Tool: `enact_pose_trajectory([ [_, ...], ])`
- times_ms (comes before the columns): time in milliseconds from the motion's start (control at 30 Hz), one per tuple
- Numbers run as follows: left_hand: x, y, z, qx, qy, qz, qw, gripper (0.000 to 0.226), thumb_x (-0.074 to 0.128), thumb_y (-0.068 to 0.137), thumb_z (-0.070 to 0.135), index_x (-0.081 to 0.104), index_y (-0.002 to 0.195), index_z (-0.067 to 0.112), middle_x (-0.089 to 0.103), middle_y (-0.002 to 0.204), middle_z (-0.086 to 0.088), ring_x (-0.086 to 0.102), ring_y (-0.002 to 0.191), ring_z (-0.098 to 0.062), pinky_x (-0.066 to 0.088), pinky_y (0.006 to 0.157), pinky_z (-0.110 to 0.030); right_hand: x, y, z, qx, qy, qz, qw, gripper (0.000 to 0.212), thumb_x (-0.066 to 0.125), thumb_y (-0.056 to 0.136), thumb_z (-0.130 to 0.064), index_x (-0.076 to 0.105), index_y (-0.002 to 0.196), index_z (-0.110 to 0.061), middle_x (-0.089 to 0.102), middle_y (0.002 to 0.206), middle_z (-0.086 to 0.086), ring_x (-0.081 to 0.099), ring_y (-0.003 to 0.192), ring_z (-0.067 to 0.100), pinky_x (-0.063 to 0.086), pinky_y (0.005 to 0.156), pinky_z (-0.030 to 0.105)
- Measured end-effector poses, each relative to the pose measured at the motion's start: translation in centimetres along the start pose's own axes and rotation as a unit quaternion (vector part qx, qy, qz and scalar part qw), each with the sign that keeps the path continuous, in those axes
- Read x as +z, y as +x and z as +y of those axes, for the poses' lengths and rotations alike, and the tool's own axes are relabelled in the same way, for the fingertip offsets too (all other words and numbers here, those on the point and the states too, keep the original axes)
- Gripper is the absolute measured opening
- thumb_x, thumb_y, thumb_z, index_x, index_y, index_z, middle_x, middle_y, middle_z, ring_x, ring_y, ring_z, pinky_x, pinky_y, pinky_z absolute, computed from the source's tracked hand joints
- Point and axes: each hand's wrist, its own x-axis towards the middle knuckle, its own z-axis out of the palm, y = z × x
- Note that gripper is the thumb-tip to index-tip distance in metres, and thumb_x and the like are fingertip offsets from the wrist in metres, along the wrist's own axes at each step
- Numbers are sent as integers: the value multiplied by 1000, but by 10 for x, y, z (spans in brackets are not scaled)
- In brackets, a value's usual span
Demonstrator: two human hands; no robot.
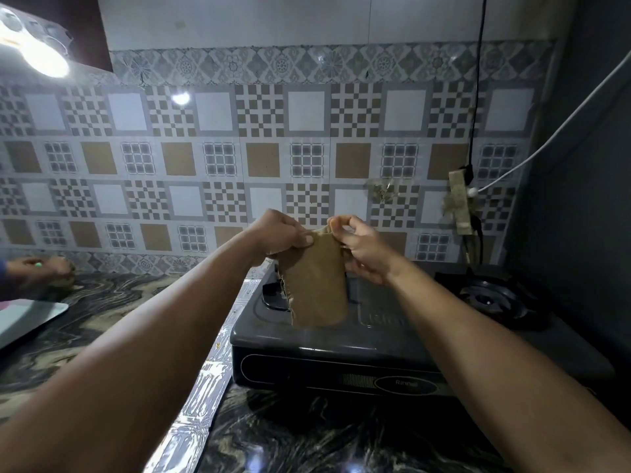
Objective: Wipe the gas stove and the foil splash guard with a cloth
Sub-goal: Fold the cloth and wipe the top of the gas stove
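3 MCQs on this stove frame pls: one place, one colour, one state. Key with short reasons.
1. Where is the cloth?
A. flat on the counter
B. hanging in the air over the gas stove
C. draped on the wall socket

2. What colour is the cloth?
A. tan-brown
B. bright blue
C. white

3. How is the cloth held?
A. by the left hand alone
B. by neither hand
C. by both hands at its top edge

Key:
1 B: the cloth hangs down in front of the stove's left burner, and its lower edge does not look pressed to the top.
2 A: it reads tan-brown against the dark grey stove.
3 C: the left hand and the right hand each pinch an upper corner. The foil splash guard stands beside the stove's left side, untouched.
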Motion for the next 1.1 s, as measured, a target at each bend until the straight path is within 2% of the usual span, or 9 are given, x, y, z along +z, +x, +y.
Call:
enact_pose_trajectory([
  [100,2,1,-2,-10,-50,31,998,7,74,82,12,69,77,14,65,82,-3,59,76,-16,49,61,-29,-2,-4,10,24,-8,-11,1000,45,72,82,-10,53,122,-3,68,110,15,67,103,28,57,88,43],
  [267,3,-3,-17,-37,-82,16,996,17,74,79,12,68,92,3,66,93,-8,64,85,-21,53,61,-29,-7,-4,9,-2,-8,127,992,15,75,80,-6,67,92,-10,70,98,15,69,83,24,60,71,37],
  [433,12,-4,-22,-35,-99,-110,988,38,71,83,34,65,108,6,68,104,-9,65,96,-23,53,69,-32,-8,-10,0,-10,-168,68,983,11,66,90,-10,72,94,-17,71,94,6,65,82,14,54,66,26],
  [533,19,-5,-20,-11,-128,-61,990,21,73,84,28,71,92,9,71,88,-4,66,83,-19,53,65,-30,-8,-13,-7,-6,-214,37,976,8,66,91,-14,72,91,-20,71,87,0,65,77,9,53,61,20],
  [600,19,-3,-21,-18,-163,-49,985,21,72,85,25,73,95,7,73,85,-5,69,76,-18,54,64,-31,-10,-14,-11,-6,-237,28,971,7,68,89,-16,72,95,-18,72,89,0,66,78,8,53,59,16],
  [767,22,-1,-21,-25,-167,-56,984,18,59,94,25,67,84,13,68,81,-2,64,78,-19,51,70,-36,-15,-15,-20,-19,-326,-2,945,20,73,85,-20,72,104,-15,73,96,0,67,87,10,54,69,20],
  [833,25,0,-20,-52,-177,-57,981,18,58,95,26,67,92,11,68,84,-3,63,81,-21,50,73,-38,-17,-15,-24,-3,-341,-31,940,23,76,82,-17,73,104,-12,74,97,4,69,88,14,57,74,25],
  [967,27,0,-24,-95,-201,-81,971,20,64,92,27,66,89,8,64,77,-7,59,70,-21,52,70,-37,-22,-13,-32,26,-388,-66,919,14,74,84,-19,73,97,-22,73,100,5,68,96,22,56,85,38],
  [1100,33,-1,-22,-88,-190,-37,977,35,62,92,38,65,99,3,68,92,-14,66,84,-29,59,78,-43,-20,-12,-38,24,-392,-47,919,8,68,89,-26,70,97,-25,69,105,5,65,99,23,55,84,37],
])
